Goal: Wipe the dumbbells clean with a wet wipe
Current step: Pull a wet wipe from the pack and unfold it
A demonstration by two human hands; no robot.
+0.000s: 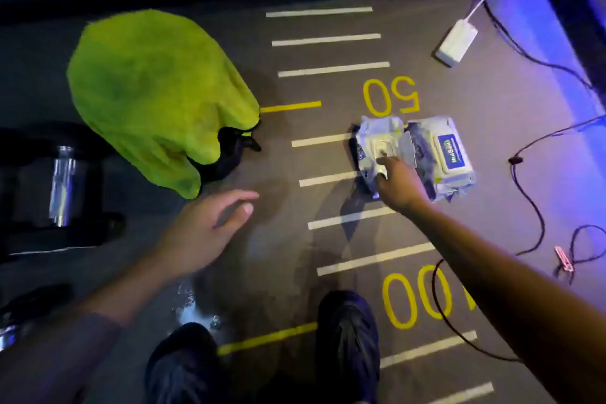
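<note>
Two wet wipe packs lie side by side on the floor right of centre. The left pack (377,144) has its lid flipped open; the right pack (452,154) is closed, with a blue label. My right hand (398,184) reaches onto the open pack, its fingertips at the dispensing hole, seemingly pinching a wipe; the grip is partly hidden. My left hand (203,229) hovers above the floor with relaxed fingers, holding nothing. A black dumbbell with a chrome handle (62,184) lies at the far left. Part of another dumbbell (13,331) shows at the lower left edge.
A lime-green towel (154,95) drapes over a dark object left of centre. A white power adapter (455,43) and black cables (524,193) lie at the right. My two dark shoes (347,348) stand at the bottom on floor markings reading 50 and 100.
</note>
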